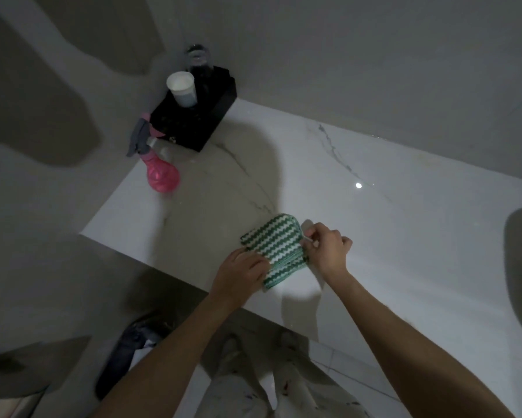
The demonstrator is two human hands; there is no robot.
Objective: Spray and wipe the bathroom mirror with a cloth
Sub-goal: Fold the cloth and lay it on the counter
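The striped cloth (273, 251) lies folded on the worktop (389, 206), both hands pinching its edges, left hand (241, 274) and right hand (326, 248). Likely preparing it; next, reach the spray bottle (158, 167) well apart.

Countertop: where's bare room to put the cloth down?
Bare marble runs right of the hands and cloth, up to the back wall and the sink rim; another patch lies between cloth and pink spray bottle. The far-left corner is crowded: bottle, black tray, cups.
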